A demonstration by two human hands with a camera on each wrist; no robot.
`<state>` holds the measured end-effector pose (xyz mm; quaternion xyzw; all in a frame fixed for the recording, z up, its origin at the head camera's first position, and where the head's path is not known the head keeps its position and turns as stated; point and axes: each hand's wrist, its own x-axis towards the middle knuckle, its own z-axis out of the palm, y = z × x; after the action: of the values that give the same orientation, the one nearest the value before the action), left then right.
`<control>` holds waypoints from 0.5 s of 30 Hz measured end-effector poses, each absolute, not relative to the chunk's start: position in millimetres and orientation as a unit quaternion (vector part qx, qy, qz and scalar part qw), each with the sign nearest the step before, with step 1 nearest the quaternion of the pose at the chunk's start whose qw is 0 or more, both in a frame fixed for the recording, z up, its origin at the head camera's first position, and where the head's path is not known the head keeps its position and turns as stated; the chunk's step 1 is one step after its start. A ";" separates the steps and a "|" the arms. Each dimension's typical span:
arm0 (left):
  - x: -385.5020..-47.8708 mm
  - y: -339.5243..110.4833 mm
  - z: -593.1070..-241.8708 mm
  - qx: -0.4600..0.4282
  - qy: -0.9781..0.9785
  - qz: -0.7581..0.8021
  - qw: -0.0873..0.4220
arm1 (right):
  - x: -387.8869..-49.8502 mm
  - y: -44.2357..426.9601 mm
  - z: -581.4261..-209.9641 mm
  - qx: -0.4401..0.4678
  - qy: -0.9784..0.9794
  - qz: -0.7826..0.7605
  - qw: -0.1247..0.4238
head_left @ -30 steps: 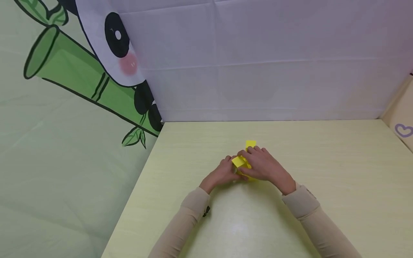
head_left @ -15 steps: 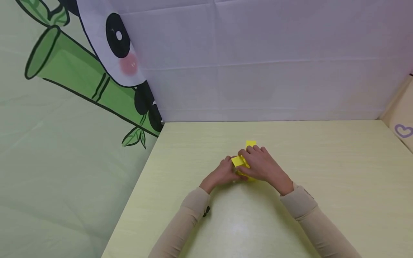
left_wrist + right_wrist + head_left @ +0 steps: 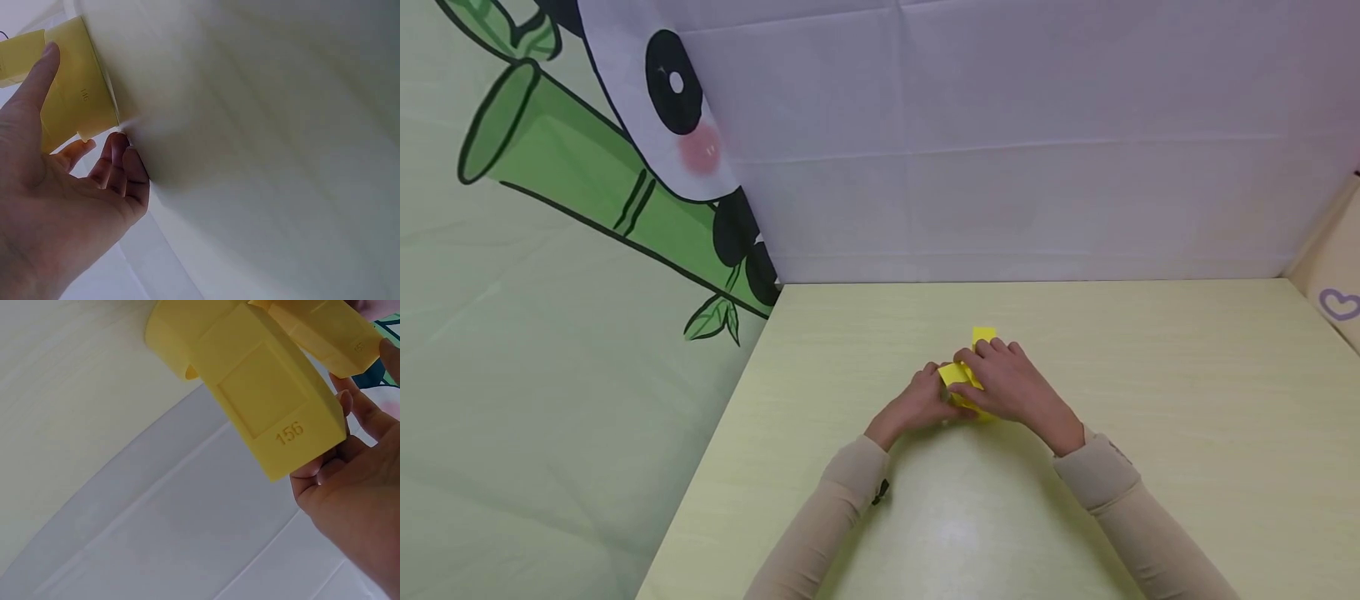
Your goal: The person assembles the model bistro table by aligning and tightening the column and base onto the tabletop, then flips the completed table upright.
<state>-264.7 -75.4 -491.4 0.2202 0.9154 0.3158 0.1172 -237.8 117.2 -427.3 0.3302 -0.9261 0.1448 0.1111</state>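
Note:
Between both hands, low over the table, is an assembly of joined yellow blocks [image 3: 957,377]. My left hand [image 3: 919,404] holds its left and near side. In the left wrist view the left thumb lies along a block with a faint raised number [image 3: 81,75], while the other fingers curl beneath it. From the right, my right hand [image 3: 1018,387] pinches a smaller yellow block [image 3: 331,334] between thumb and fingers. A longer block marked 156 [image 3: 269,394] runs beside these fingers in the right wrist view. One yellow end [image 3: 983,335] sticks out beyond the right hand.
The pale wooden table [image 3: 1075,517] extends around the hands. A light purple cloth [image 3: 1015,200] hangs along its back edge, and a green printed cloth [image 3: 550,400] covers the left side. A beige panel with a heart [image 3: 1337,303] stands at the right.
The smaller yellow block near the right thumb has turned slightly since one second ago. My right hand and forearm have shifted a little left; my left hand keeps its place.

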 end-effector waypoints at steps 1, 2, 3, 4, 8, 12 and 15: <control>-264.6 -75.2 -490.9 0.219 0.916 0.315 0.117 | -237.7 117.2 -427.7 0.329 -0.926 0.144 0.114; -264.6 -75.1 -490.7 0.218 0.916 0.315 0.116 | -237.8 117.2 -428.3 0.328 -0.926 0.143 0.119; -264.6 -75.2 -490.5 0.216 0.917 0.316 0.115 | -237.8 117.2 -429.1 0.327 -0.926 0.142 0.124; -264.4 -74.9 -490.1 0.213 0.918 0.315 0.116 | -237.5 117.3 -429.6 0.326 -0.926 0.140 0.130; -263.2 -74.3 -489.1 0.196 0.920 0.316 0.123 | -237.4 117.9 -432.5 0.320 -0.925 0.136 0.153; -261.6 -73.5 -487.7 0.186 0.923 0.313 0.127 | -237.0 118.5 -433.9 0.315 -0.926 0.145 0.152; -260.6 -72.4 -487.1 0.184 0.925 0.307 0.126 | -235.8 121.1 -433.3 0.304 -0.929 0.160 0.137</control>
<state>-260.6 -72.4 -487.1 0.1841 0.9252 0.3071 0.1257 -235.8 121.1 -433.3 0.3037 -0.9291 0.1601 0.1372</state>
